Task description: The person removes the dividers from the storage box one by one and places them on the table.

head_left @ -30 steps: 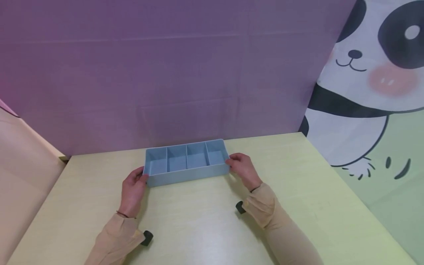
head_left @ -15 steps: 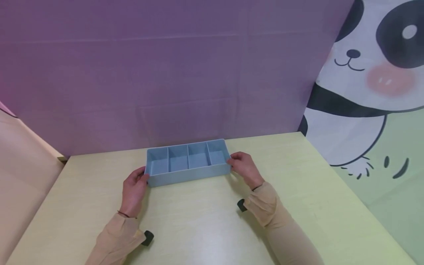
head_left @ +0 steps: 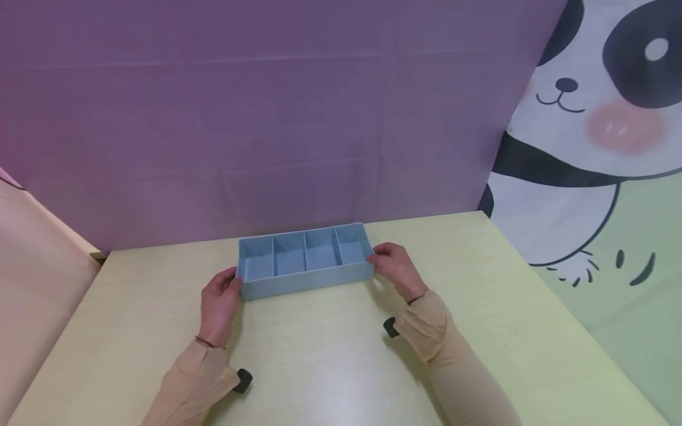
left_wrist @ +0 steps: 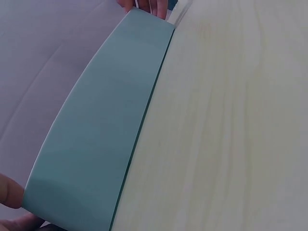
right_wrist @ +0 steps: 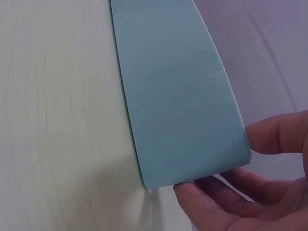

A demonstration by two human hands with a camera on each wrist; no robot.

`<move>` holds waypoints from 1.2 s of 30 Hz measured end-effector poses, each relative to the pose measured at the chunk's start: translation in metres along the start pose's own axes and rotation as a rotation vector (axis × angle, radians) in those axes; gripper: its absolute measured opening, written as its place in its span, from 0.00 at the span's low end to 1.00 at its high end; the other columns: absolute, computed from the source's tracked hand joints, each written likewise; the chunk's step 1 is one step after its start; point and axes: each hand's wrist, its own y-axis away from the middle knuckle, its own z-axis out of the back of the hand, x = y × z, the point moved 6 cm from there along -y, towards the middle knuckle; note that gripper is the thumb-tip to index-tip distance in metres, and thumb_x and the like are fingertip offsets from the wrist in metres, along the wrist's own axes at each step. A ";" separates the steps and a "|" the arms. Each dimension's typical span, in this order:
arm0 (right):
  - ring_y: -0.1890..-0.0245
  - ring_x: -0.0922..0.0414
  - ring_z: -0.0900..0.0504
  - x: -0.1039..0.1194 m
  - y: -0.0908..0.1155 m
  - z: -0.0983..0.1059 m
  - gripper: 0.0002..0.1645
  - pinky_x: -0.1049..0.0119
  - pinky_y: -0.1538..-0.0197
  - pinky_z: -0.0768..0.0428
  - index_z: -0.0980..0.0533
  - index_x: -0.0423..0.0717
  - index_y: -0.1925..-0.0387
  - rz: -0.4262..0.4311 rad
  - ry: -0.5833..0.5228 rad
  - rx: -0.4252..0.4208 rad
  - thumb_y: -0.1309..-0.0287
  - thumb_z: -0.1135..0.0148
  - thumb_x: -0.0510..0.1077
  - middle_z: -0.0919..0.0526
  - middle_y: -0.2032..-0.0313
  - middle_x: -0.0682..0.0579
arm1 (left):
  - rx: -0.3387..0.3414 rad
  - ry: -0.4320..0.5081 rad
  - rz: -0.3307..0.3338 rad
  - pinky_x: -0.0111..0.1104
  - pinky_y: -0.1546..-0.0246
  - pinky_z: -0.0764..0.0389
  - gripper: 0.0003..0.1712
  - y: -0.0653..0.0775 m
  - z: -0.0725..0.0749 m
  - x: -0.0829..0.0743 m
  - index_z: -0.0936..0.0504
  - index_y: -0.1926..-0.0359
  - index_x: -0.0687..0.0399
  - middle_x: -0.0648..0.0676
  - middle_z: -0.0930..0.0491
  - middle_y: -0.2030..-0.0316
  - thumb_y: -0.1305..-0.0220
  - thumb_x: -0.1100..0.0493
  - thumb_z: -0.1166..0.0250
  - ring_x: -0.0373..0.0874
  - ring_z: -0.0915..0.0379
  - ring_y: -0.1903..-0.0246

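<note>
A light blue divided tray (head_left: 306,281) with several compartments in a row sits near the back of the table, slightly slanted, and nothing shows inside it. My left hand (head_left: 219,302) grips its left end, and my right hand (head_left: 398,269) grips the right end. In the right wrist view, the right thumb (right_wrist: 276,134) lies at the tray's upper edge while the fingers (right_wrist: 207,204) touch its end wall. The left wrist view shows the tray's long front wall (left_wrist: 96,115), with the left thumb (left_wrist: 10,191) at the near corner; the other left fingers are mostly hidden.
The pale wooden table (head_left: 319,355) runs beneath both forearms. Close behind the tray rises a purple cloth backdrop (head_left: 277,136). A panda-printed sheet (head_left: 559,219) hangs at the right, and a pale pinkish sheet (head_left: 37,284) at the left.
The tray has shifted slightly to the right along the table, both hands moving with it and keeping their grip. The head view has turned very slightly.
</note>
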 end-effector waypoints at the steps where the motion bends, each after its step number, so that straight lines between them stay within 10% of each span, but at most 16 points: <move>1: 0.62 0.48 0.25 0.000 -0.001 0.000 0.22 0.58 0.57 0.24 0.32 0.30 0.52 0.000 0.004 -0.001 0.48 0.45 0.40 0.26 0.57 0.38 | -0.004 -0.006 -0.003 0.36 0.52 0.29 0.22 -0.001 0.000 0.001 0.31 0.43 0.55 0.57 0.28 0.47 0.35 0.51 0.51 0.41 0.35 0.52; 12: 0.62 0.49 0.25 0.000 -0.002 0.002 0.23 0.56 0.56 0.24 0.32 0.31 0.52 -0.018 0.019 0.030 0.49 0.45 0.41 0.26 0.58 0.39 | 0.014 -0.024 -0.004 0.36 0.53 0.29 0.23 -0.004 -0.003 0.003 0.32 0.43 0.55 0.57 0.28 0.47 0.36 0.51 0.51 0.41 0.35 0.52; 21: 0.62 0.49 0.25 0.003 -0.002 0.005 0.23 0.54 0.53 0.25 0.33 0.30 0.52 -0.025 0.015 0.043 0.49 0.44 0.39 0.26 0.58 0.39 | 0.043 0.019 0.010 0.28 0.60 0.31 0.20 0.027 0.001 -0.048 0.31 0.45 0.63 0.64 0.29 0.48 0.35 0.58 0.51 0.45 0.35 0.54; 36: 0.61 0.49 0.26 -0.002 -0.002 0.005 0.22 0.51 0.50 0.27 0.33 0.30 0.52 -0.041 0.005 0.040 0.48 0.44 0.39 0.27 0.56 0.38 | 0.087 -0.005 -0.005 0.25 0.63 0.31 0.20 0.023 -0.002 -0.041 0.32 0.44 0.62 0.62 0.28 0.49 0.34 0.57 0.51 0.43 0.34 0.56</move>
